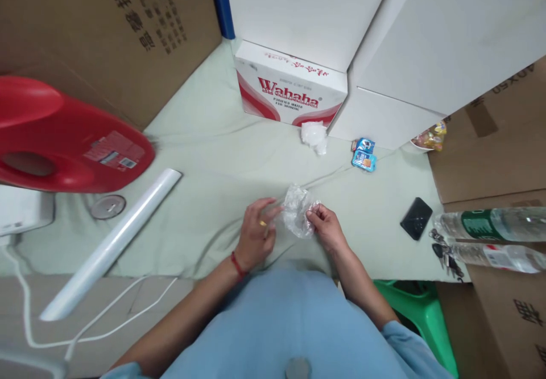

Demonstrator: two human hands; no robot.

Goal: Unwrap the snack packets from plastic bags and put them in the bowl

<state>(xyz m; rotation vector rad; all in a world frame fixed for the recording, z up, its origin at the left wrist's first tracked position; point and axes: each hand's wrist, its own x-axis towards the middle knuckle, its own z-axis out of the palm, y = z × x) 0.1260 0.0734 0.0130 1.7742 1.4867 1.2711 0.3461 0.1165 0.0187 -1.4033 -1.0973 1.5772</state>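
Observation:
A crumpled clear plastic bag (294,211) is between my hands, just above or on the green cloth. My right hand (327,228) pinches its right side between thumb and fingers. To its left, my left hand (257,232) has its fingers apart, with the fingertips close to the bag's left edge; whether they touch it I cannot tell. A ring is on one finger, and a red cord circles the left wrist. Beyond the bag, a white crumpled plastic bundle (314,136) lies against the Wahaha carton (294,91).
Small blue packets (364,155) lie behind on the right. A black phone (416,218), keys (446,256) and water bottles (490,223) are at the right edge. On the left are a red jug (77,140), a white tube (115,242) and a round disc (108,206).

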